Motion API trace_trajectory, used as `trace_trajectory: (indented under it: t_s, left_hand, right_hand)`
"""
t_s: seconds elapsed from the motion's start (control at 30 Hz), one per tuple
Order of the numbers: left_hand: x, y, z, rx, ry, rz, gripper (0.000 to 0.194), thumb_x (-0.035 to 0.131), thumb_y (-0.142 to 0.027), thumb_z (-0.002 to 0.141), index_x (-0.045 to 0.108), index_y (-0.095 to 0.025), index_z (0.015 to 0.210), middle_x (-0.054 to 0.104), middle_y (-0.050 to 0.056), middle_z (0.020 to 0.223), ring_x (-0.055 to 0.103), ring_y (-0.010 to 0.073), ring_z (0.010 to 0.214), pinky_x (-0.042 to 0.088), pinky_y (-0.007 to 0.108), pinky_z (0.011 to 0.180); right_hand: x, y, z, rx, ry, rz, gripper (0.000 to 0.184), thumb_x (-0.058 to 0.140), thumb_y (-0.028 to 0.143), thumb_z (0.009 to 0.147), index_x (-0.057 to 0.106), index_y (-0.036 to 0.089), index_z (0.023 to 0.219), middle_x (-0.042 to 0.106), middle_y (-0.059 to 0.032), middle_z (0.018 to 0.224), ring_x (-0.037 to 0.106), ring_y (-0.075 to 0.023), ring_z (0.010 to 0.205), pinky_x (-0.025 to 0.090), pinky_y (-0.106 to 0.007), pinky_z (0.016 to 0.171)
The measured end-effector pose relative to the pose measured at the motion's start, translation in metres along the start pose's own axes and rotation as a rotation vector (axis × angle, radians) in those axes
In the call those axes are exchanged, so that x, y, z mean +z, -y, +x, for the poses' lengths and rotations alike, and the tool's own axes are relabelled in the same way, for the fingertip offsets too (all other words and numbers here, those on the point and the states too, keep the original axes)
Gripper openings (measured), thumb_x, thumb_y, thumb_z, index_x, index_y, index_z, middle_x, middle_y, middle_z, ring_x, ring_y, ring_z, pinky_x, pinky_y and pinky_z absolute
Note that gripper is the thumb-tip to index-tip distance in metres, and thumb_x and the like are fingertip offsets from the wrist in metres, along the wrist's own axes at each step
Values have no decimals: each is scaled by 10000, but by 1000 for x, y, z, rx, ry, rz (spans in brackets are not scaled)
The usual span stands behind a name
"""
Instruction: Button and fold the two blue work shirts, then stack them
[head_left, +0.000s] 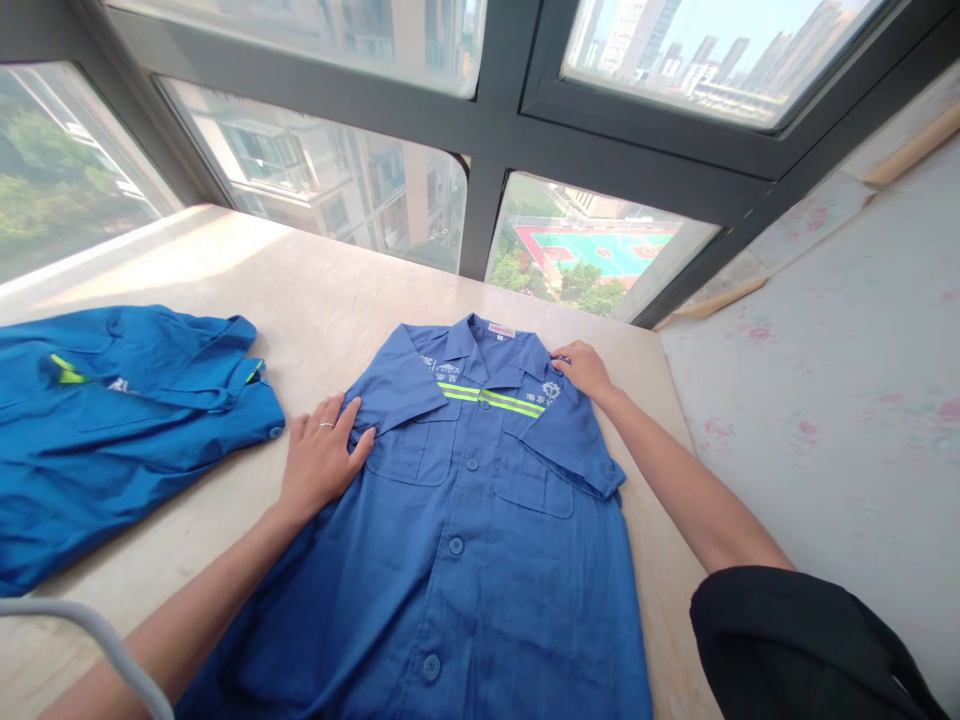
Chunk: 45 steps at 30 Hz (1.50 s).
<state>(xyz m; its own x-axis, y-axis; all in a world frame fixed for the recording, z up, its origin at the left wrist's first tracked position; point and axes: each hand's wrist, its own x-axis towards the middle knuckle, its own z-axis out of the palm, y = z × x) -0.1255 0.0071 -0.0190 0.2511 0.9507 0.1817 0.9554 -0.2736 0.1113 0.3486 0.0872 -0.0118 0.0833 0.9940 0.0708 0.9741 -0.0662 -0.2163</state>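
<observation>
blue shirt (pixel 480 540) lying front up below the window frame (pixel 495 140), a hand at each side.
handling the cloth well here seems to call for light, even tension: the left hand (pixel 319 460) lying flat to steady the sleeve (pixel 397 385), the right hand (pixel 585 370) easing the shoulder edge outward without dragging the collar (pixel 459 345) or creasing the buttoned front. the left hand is released, palm down, fingers spread; the right pinches the shoulder edge, on the side nearer the window frame. the shirt rests on a pale surface (pixel 300 285), collar pointing to the window frame, its long axis running from there back toward the person; the hem is out of view. another blue garment (pixel 127 430) lies apart, farther left along the window frame.
</observation>
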Motion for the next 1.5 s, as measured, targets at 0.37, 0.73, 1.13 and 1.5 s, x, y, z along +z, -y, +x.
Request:
trace_trajectory:
  t_s: [0.37, 0.73, 1.13, 1.5]
  left_hand:
    - [1, 1, 0, -5, 8, 20, 632, 273, -497, 978, 469, -137, 1460, 422, 177, 1546, 361, 322, 1441, 278, 528, 1156]
    - [2, 1, 0, -5, 3, -10, 634, 285, -493, 975, 468, -136, 1466, 415, 186, 1548, 351, 329, 1445, 279, 546, 1148]
    - [4, 2, -1, -11, 11, -2, 637, 294, -490, 976, 445, -144, 1488, 403, 182, 1557, 344, 338, 1453, 258, 549, 1164]
    - [4, -1, 2, -23, 45, 10, 646, 284, -502, 991, 378, -157, 1529, 346, 174, 1591, 304, 335, 1479, 238, 595, 1168]
  right_hand:
    - [0, 5, 6, 2, 6, -167, 216, 498, 187, 953, 711, 162, 976, 686, -157, 1059, 589, -283, 1028, 407, -362, 870]
    - [1, 5, 6, 46, -50, -205, 251, 444, 175, 962, 687, 137, 1012, 668, -179, 1066, 575, -310, 1037, 409, -391, 870]
    - [44, 50, -10, -127, -87, -99, 629, 341, 463, 1019, 384, 40, 1482, 409, -225, 1530, 341, -326, 1438, 283, -458, 1176]
    - [54, 33, 8, -109, 35, -46, 734, 301, 543, 1006, 266, 57, 1555, 232, -203, 1628, 195, -321, 1517, 172, -478, 1230]
